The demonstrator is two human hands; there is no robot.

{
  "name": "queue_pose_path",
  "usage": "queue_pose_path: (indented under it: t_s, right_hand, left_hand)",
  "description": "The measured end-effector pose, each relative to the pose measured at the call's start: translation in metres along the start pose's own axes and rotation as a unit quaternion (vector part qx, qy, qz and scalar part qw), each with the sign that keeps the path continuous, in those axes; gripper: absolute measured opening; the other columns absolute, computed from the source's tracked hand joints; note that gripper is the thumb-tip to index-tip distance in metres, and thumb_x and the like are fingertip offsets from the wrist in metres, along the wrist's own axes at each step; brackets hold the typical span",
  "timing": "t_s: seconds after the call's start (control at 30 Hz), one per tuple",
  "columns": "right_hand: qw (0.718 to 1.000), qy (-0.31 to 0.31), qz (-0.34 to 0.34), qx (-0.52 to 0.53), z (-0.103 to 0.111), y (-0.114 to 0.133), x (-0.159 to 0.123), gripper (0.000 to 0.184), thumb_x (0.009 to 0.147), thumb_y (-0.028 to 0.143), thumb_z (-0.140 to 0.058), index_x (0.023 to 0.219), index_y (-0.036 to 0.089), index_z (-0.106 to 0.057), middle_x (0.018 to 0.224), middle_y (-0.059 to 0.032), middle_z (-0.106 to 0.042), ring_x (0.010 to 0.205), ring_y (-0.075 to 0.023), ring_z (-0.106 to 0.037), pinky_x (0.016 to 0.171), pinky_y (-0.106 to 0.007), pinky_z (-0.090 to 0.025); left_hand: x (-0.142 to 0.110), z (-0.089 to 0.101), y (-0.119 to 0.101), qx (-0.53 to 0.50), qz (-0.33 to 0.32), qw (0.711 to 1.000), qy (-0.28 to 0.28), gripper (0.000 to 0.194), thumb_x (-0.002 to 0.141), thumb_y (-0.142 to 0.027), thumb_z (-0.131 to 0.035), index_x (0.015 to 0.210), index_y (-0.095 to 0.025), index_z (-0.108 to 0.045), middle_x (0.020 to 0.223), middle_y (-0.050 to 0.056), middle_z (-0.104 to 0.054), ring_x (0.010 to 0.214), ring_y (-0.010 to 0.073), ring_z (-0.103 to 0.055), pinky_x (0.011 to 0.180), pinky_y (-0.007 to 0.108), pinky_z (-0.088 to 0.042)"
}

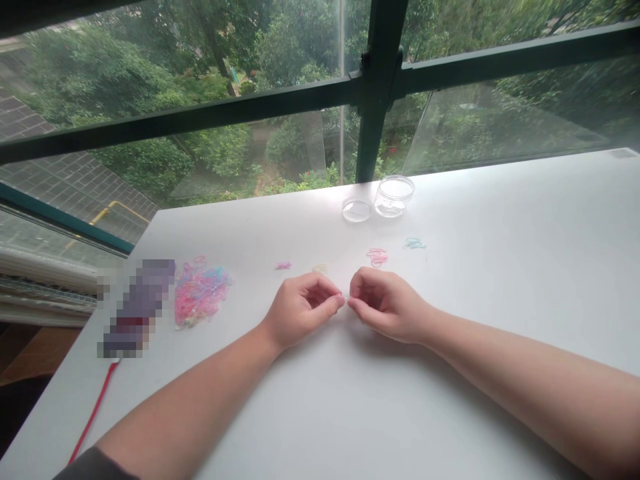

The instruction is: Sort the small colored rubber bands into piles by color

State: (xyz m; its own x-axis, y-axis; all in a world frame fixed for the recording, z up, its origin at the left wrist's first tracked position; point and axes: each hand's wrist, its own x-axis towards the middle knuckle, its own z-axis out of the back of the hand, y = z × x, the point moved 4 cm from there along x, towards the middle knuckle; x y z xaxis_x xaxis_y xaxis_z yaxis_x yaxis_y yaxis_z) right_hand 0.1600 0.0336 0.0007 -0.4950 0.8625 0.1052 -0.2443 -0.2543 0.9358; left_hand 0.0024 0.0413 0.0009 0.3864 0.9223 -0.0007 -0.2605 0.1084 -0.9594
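Observation:
My left hand (303, 308) and my right hand (384, 304) rest on the white table (500, 253), fingertips meeting in a pinch at the middle. Both are closed on something tiny between them that I cannot make out. A heap of small coloured rubber bands (200, 292), mostly pink, lies to the left of my left hand. Small sorted clusters lie just beyond my hands: purple bands (283, 265), pale yellow bands (321, 268), pink bands (377, 256) and teal bands (414, 243).
A clear round jar (394, 196) stands at the table's far side with its clear lid (357, 210) lying beside it. A blurred purple object (137, 308) with a red cord (94, 413) lies near the left edge. A window runs behind the table.

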Motion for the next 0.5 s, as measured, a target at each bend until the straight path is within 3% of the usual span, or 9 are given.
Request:
queue_pose_path:
  t_s: [0.5]
  right_hand:
    - [1.0, -0.018, 0.019, 0.01, 0.0011, 0.002, 0.0004, 0.01, 0.076, 0.011, -0.051, 0.074, 0.019, -0.045, 0.061, 0.0045, -0.043, 0.051, -0.0073, -0.038, 0.046, -0.021, -0.032]
  left_hand:
    - [0.0005, -0.0015, 0.0008, -0.023, 0.004, 0.999, 0.033, 0.011, 0.077, -0.024, -0.059, 0.083, -0.015, -0.056, 0.075, 0.004, -0.062, 0.069, 0.0134, -0.063, 0.062, 0.023, -0.05]
